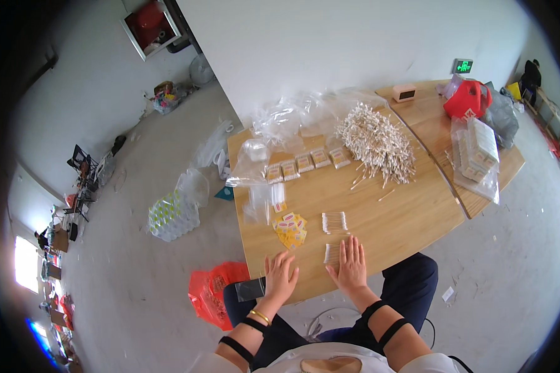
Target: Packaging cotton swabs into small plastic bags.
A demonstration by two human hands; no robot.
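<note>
My right hand (353, 267) lies flat, fingers stretched out, over the right end of a short row of cotton swabs (331, 253) near the front edge of the wooden table (367, 208). A second row of cotton swabs (334, 222) lies side by side just beyond it. At the front left, my left hand (281, 278) rests with fingers apart and nothing in them. Beyond that hand is a loose heap of small yellow and white cards (290, 231). A big pile of loose cotton swabs (376, 142) covers the table's back right.
Several filled small packs (305, 163) stand in a line towards the back. Clear plastic bags (258, 202) lie at the left, and plastic sheeting (298, 115) at the back. An adjoining table holds wrapped packs (476, 152) and a red container (466, 101). A red bag (211, 295) sits on the floor.
</note>
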